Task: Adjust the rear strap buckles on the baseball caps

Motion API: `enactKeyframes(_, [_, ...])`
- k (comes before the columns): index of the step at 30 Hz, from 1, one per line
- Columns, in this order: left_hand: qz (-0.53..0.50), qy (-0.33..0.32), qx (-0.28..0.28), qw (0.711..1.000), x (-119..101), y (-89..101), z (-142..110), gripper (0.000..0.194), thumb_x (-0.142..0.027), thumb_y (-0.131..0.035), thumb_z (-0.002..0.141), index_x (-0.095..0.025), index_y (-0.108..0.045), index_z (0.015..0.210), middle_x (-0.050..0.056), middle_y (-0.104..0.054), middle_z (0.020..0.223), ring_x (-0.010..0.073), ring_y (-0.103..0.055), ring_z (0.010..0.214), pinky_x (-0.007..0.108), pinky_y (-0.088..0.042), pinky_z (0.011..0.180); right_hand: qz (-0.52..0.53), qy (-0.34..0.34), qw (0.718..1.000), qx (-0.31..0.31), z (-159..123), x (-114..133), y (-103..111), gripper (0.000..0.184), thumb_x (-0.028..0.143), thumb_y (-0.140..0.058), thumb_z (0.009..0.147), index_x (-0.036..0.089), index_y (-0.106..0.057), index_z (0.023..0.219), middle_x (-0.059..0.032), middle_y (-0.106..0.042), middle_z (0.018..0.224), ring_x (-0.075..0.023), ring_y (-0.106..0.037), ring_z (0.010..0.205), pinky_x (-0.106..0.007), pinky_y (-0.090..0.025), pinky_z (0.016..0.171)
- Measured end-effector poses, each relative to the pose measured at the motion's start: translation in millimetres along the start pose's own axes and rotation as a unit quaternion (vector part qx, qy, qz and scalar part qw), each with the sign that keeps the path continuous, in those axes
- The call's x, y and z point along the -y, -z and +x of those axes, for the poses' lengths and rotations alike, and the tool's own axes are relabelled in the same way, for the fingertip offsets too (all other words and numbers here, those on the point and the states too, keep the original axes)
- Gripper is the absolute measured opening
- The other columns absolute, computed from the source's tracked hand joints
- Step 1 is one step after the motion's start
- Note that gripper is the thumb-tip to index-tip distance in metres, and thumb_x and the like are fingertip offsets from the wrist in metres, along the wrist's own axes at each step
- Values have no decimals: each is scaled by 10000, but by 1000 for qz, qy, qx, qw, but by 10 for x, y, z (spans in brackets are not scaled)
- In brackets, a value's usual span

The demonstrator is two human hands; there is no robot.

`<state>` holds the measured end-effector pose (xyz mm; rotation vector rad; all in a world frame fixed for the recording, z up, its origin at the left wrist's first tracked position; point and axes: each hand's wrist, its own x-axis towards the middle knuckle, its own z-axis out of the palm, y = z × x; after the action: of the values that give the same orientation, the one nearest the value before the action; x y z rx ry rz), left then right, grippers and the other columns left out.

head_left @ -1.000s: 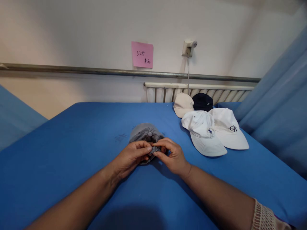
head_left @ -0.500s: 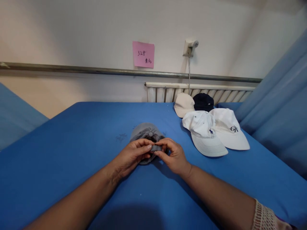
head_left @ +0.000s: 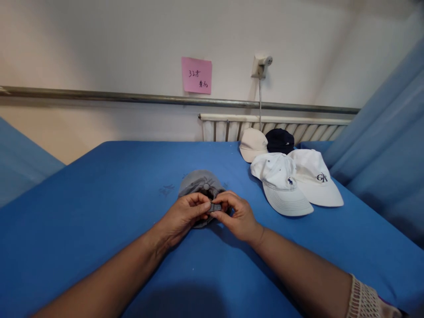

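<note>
A grey baseball cap (head_left: 200,178) rests on the blue-covered table, its brim facing away from me and its back towards me. My left hand (head_left: 185,214) pinches the left part of the cap's grey back strap (head_left: 216,207) between thumb and fingers. On the other side, my right hand (head_left: 239,216) grips the right part of the same strap with thumb and forefinger. The fingertips are close together, with a short stretch of strap showing between them. Both hands hide much of the cap's near side, and how the strap is fastened cannot be made out.
To the right lie a white cap with a small dark logo (head_left: 281,183), another white cap with black letters (head_left: 316,179), a beige cap (head_left: 252,143) and a navy cap (head_left: 280,140). A radiator (head_left: 232,126) stands behind the blue table (head_left: 99,185). A blue curtain (head_left: 387,132) hangs at right.
Both hands stay on the cap's back strap. The stretch of strap between the fingertips has shifted and turned slightly; the cap and other caps keep their places.
</note>
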<state>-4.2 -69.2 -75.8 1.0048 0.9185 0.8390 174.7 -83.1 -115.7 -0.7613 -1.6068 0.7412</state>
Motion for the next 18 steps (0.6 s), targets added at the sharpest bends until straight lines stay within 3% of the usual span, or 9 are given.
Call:
enactKeyframes(6, [-1, 15, 3, 1000, -41, -35, -21, 322, -370, -836, 699, -152, -684, 880, 19, -668, 743, 91, -565, 632, 206, -433, 609, 18, -25, 999, -41, -6, -11, 13, 172, 229, -711, 817, 239, -668, 983, -14, -623, 923, -113, -548, 674, -269, -482, 642])
enactKeyframes(18, [57, 9, 27, 998, -32, 4, -11, 345, -372, -835, 699, -160, -637, 886, -21, -604, 669, 73, -501, 550, 202, -350, 528, 13, -23, 1000, -5, 7, 25, 23, 182, 257, -731, 809, 259, -704, 990, -22, -598, 923, -130, -566, 727, -265, -508, 646])
